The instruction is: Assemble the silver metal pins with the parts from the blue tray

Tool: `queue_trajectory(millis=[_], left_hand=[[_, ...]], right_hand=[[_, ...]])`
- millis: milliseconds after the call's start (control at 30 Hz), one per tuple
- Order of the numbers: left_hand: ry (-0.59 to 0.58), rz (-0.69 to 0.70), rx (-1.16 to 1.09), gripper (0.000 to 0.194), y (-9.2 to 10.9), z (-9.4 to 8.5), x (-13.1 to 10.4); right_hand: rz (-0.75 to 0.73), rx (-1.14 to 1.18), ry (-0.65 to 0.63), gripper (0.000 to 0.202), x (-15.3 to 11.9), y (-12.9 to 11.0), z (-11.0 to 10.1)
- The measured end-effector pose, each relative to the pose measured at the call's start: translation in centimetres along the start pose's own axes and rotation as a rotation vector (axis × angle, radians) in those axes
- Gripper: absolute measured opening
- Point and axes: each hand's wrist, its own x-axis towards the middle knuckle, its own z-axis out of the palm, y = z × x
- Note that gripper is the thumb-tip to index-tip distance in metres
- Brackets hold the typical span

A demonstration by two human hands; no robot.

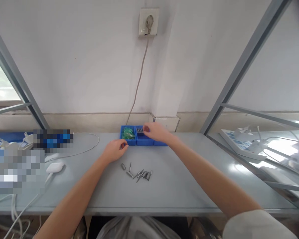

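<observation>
My left hand (115, 150) rests at the front left corner of a blue bin (131, 142) with green plastic packets (128, 133) in it. Its fingers are curled towards the thumb; whatever they hold, if anything, cannot be made out. Over the middle blue bin (144, 142), which has small dark-and-silver parts (139, 130) in rows, my right hand (153, 130) has its fingertips pinched together. What lies between them is hidden. A third blue bin (160, 143) is mostly covered by that hand. Several small metal cylinders and pins (144, 174) lie loose on the grey table (174, 186).
White cables and a white adapter (55, 167) lie at the left, near a blurred area. Grey metal frame posts (244, 63) slant up on both sides. A white tray (239, 146) with cables lies at the right. A plug sits in the wall socket (141, 23).
</observation>
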Motion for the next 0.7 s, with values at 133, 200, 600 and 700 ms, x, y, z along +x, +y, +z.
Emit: queue_trajectory(millis=[133, 200, 600, 700], left_hand=[[0.005, 0.004, 0.007, 0.025, 0.1, 0.0, 0.0], [0.004, -0.01, 0.012, 0.025, 0.0, -0.1, 0.0], [-0.03, 0.029, 0.015, 0.024, 0.0, 0.4, 0.1], [-0.027, 0.025, 0.015, 0.025, 0.1, 0.2, 0.1]], right_hand=[[-0.263, 0.314, -0.276, 0.015, -4.4, -2.5, 0.8], [-0.322, 0.361, -0.348, 0.018, -5.6, -3.5, 2.1], [-0.412, 0.228, -0.306, 0.015, -5.5, -5.5, 6.1], [-0.359, 0.116, -0.342, 0.006, -5.7, -5.6, 5.7]])
